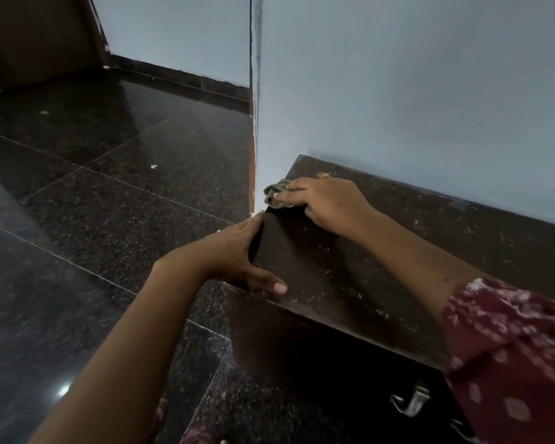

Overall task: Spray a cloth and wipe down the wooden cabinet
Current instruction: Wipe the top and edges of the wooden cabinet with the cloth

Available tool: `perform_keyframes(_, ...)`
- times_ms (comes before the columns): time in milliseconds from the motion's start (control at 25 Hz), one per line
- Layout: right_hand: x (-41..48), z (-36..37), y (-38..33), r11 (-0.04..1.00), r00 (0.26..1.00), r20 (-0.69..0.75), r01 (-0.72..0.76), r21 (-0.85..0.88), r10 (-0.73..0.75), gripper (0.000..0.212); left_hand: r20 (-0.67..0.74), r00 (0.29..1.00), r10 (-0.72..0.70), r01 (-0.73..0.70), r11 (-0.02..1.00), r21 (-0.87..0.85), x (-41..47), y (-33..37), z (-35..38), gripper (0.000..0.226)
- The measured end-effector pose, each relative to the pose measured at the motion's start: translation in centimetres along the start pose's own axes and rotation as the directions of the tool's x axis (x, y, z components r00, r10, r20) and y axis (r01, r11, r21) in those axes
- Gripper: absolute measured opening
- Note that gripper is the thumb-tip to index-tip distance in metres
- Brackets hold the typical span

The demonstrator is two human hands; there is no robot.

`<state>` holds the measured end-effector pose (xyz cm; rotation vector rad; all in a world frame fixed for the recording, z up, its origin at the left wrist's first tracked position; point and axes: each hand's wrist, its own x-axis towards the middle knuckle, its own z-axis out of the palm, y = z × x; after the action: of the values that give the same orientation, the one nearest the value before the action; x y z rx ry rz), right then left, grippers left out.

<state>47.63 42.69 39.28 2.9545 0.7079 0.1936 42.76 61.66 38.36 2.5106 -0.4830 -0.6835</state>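
Observation:
A low dark wooden cabinet (350, 270) stands against the pale blue wall, its top speckled with white dust. My right hand (327, 203) presses a crumpled greenish cloth (276, 195) onto the top near its far left corner. My left hand (237, 251) grips the cabinet's left edge, thumb lying on the top near the front corner and fingers down the side. A metal handle (410, 403) shows on the cabinet's front, low in view. No spray bottle is in view.
Glossy black granite floor (93, 203) spreads to the left with a few white specks on it. A protruding wall corner (253, 123) stands just behind the cabinet's left end. A dark wooden door or panel (36, 36) is at the far upper left.

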Motion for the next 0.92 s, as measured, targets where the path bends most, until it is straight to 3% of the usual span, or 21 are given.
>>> perform_keyframes(240,5.4,1.5,5.1,0.985,0.985,0.028,-0.172,0.005,0.172,0.052,-0.131,0.991,0.024,0.004,0.979,0.205,2.4,0.6,0.5,0.090)
perform_keyframes(480,7.9,2.2,6.6,0.926,0.926,0.003,-0.377,-0.004,0.377,0.046,-0.193,0.981,0.011,0.025,0.983,0.184,3.8,0.3,0.5,0.065)
perform_keyframes(640,5.5,2.1,4.0,0.942,0.944,-0.047,-0.330,-0.060,0.328,0.046,-0.218,0.976,0.014,-0.006,0.999,0.036,3.7,0.0,0.5,0.063)
perform_keyframes(920,-2.8,-0.9,-3.9,0.969,0.970,0.000,-0.242,0.043,0.242,0.045,-0.240,0.966,-0.092,0.000,0.934,-0.358,2.9,1.2,1.1,0.071)
